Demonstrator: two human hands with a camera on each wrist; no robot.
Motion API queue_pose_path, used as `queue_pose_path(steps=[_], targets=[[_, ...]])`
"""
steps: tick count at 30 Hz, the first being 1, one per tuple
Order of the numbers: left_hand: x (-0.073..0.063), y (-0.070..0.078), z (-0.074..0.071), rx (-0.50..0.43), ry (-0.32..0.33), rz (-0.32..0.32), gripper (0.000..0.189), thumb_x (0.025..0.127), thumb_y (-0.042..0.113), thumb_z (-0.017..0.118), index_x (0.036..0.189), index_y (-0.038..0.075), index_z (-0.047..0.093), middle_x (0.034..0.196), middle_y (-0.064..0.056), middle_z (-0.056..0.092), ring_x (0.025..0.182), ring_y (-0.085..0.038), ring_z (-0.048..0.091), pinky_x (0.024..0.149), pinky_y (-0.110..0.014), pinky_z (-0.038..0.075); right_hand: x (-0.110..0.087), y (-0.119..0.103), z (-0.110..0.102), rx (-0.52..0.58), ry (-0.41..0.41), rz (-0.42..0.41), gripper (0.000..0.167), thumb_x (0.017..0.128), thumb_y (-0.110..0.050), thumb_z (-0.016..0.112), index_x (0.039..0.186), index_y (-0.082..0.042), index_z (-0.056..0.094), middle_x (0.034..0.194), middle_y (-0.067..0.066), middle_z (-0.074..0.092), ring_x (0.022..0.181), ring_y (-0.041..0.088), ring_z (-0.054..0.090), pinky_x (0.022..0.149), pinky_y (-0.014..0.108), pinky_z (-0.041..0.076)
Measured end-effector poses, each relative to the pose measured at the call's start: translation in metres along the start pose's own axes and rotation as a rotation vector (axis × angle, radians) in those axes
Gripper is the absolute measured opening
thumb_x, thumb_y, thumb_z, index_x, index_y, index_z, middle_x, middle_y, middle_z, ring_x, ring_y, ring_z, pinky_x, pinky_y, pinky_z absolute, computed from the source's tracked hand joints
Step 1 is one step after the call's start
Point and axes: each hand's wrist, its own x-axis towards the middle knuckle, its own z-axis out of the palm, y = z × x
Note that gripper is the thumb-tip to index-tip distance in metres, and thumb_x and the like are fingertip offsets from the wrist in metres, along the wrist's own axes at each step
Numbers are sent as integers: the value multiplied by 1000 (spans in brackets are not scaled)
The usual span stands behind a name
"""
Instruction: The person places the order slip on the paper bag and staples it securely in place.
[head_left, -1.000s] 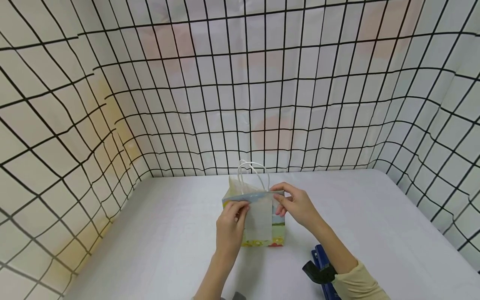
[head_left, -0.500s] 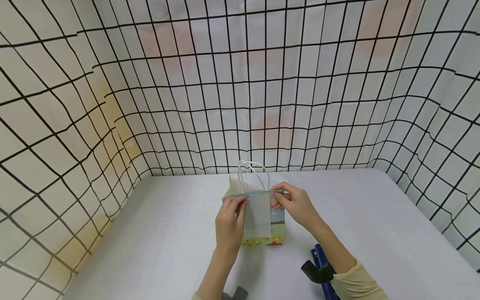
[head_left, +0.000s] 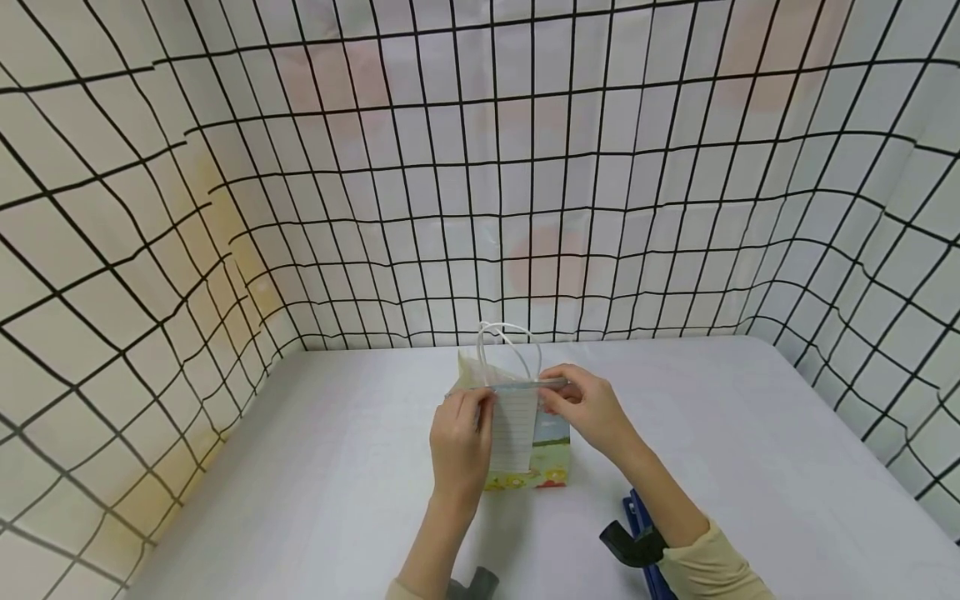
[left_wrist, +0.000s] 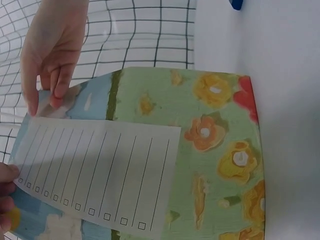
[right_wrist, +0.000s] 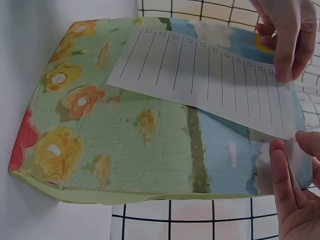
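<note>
A paper gift bag (head_left: pixel 553 462) painted with flowers and sky stands on the table, its white cord handles (head_left: pixel 539 360) upright. Against its front lies a white checklist sheet (head_left: pixel 512 437) with ruled lines and small boxes, slightly askew. My left hand (head_left: pixel 459 442) pinches the sheet's top left corner at the bag's rim; in the left wrist view only its fingertips (left_wrist: pixel 6 175) show. At the top right corner, my right hand (head_left: pixel 592 410) pinches the rim and sheet between thumb and fingers, seen close in the right wrist view with its fingers (right_wrist: pixel 282 175) along the bag.
A long blue object (head_left: pixel 639 512) lies on the white table (head_left: pixel 337 467), partly hidden under the right forearm with its black wrist camera (head_left: pixel 633 546). Black grid netting (head_left: pixel 495 192) over white cloth walls off the back and both sides.
The sheet's lower edge has swung a little left and up, showing more of the bag's front. The bag's rim has tipped to look thinner. Both hands stay almost in place.
</note>
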Motion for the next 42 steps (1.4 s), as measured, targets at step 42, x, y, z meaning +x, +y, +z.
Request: queue_pose_path(steps=[42], targets=[[-10,-16,4,-181,-314,-844,59,72,64,61,107,16,54,96,-1,61,74,-16,55,57,-28,40,0,-1,3,-65,78,17,14,83,-23,65,93,-13,65,59,2,60,52,11,53,53,22,44]])
